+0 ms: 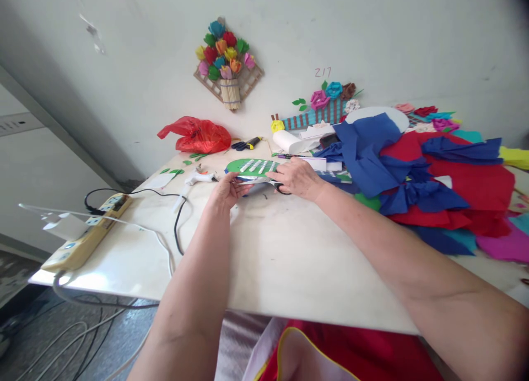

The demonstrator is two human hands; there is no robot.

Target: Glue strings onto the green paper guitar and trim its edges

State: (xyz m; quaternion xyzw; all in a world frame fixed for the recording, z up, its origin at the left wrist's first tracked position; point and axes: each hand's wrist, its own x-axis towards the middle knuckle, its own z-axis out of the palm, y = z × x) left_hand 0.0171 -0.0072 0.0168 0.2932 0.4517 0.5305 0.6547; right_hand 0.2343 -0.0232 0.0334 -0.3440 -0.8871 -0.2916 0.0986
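A green oval piece [253, 167] with white strips across it lies on the table [273, 260], its edge blue. At its left front edge, my left hand [232, 190] has its thumb and fingers closed on a thin white strip [253, 181]. My right hand [298, 177] reaches over the right end of the piece, fingers bent down at the strip's other end. Black-handled scissors [281, 189] are under the right fingers, their blades mostly hidden. Whether the right fingers hold the scissors too is unclear.
A white glue gun [200, 177] and a yellow power strip [88, 232] with cables are on the left. Behind are a red plastic bag [198, 136] and a yellow-black tool [253, 143]. Blue and red crepe paper [467, 177] is heaped at right.
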